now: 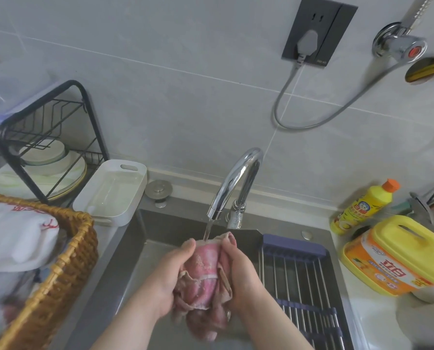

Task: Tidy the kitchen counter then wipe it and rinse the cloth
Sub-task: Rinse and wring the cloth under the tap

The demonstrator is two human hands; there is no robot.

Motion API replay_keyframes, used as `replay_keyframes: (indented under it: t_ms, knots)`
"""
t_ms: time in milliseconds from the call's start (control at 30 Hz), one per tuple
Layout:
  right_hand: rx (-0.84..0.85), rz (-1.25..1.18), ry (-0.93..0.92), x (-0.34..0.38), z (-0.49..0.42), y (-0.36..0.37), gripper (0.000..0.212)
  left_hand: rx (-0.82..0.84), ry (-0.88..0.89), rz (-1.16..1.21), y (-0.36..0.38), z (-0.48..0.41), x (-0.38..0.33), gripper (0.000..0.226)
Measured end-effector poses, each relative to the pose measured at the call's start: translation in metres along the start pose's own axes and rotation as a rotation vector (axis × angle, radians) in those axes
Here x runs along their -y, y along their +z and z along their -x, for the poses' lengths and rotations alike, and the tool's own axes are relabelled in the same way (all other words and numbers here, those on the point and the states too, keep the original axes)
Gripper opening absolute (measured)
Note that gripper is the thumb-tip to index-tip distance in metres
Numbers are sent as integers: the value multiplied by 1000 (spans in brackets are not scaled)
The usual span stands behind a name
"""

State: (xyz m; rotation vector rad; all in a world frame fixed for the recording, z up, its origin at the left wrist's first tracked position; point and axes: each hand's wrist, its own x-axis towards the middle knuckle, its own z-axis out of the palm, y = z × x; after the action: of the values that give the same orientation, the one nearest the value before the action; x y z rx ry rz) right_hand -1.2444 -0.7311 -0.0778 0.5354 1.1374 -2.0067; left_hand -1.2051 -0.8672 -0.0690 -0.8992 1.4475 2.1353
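A pink cloth (206, 274) is bunched up over the steel sink (157, 238), right under the chrome faucet (236, 183). Water runs from the spout onto the top of the cloth. My left hand (168, 276) grips the cloth's left side and my right hand (243, 276) grips its right side. The wet lower end of the cloth hangs down between my wrists.
A blue-framed wire drain rack (299, 271) spans the sink's right part. Yellow detergent bottles (398, 258) stand on the right counter. On the left are a white tray (109, 190), a black dish rack (44, 147) with plates, and a wicker basket (66, 258).
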Motion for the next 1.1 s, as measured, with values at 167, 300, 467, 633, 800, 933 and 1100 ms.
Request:
replay_keyframes:
  t_ms: [167, 300, 467, 633, 800, 933, 1100]
  knots:
    - [-396, 653, -419, -5, -10, 4, 22, -408, 501, -363, 4, -13, 4, 11]
    - [-490, 715, -527, -13, -11, 12, 20, -592, 635, -477, 12, -15, 11, 14]
    - [-632, 705, -559, -11, -9, 16, 45, -610, 635, -549, 11, -19, 9, 37]
    - [-595, 701, -577, -7, -8, 13, 44, -620, 676, -538, 13, -22, 12, 26]
    - [-470, 727, -580, -8, -4, 11, 9, -577, 675, -553, 12, -27, 9, 13]
    - [-572, 640, -558, -10, -11, 11, 27, -549, 619, -435, 12, -36, 6, 34]
    - [-615, 374, -388, -3, -12, 20, 49, -543, 389, -205, 9, -44, 2, 61]
